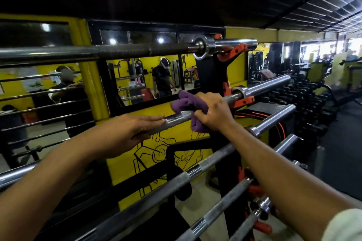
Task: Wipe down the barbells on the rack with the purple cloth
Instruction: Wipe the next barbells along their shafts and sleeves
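Several steel barbells lie across a black rack with orange hooks [238,50]. On the second barbell from the top [177,117], my right hand [212,111] grips the purple cloth [186,101], which is wrapped round the shaft close to the rack post. My left hand [129,133] holds the same bar just left of the cloth, fingers laid along the knurled shaft and thumb below it. The top barbell [117,51] runs above both hands. Lower barbells [188,174] cross under my forearms.
A mirror [145,76] on the yellow wall behind the rack reflects people and gym machines. Rows of dumbbells [305,94] stand along the right. Bar sleeves [274,117] stick out to the right of the rack post. Dark floor lies at the far right.
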